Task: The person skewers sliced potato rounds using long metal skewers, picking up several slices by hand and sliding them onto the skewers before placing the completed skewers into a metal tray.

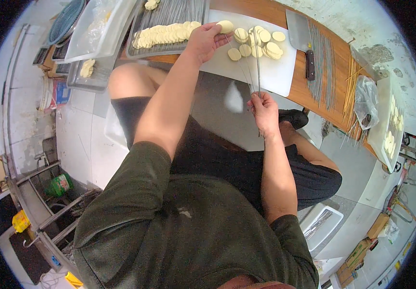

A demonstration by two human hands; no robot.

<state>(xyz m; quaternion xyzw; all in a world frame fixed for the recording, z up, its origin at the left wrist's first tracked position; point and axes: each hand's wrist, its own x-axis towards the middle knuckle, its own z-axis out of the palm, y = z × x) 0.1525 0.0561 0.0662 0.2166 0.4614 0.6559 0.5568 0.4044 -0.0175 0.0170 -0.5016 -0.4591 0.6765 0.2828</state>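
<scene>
My left hand [205, 41] is at the top centre, fingers closed on a pale oval slice [225, 25], with thin skewers running down from near it. My right hand [265, 110] is closed round thin metal skewers [259, 77] below the white board's front edge. More pale round slices [273, 48] lie in small piles on the white board [278, 77]. To the left, a long overlapping row of slices [162, 32] lies in a metal tray [140, 17] lined with rods.
A cleaver [309, 65], metal rods [324, 72], yellow sticks [355, 91] and a plastic bag [366, 101] lie on the wooden table [254, 7]. At right stands a tray of slices [380, 139]. White bins [80, 48] and a blue basket [66, 19] are at upper left.
</scene>
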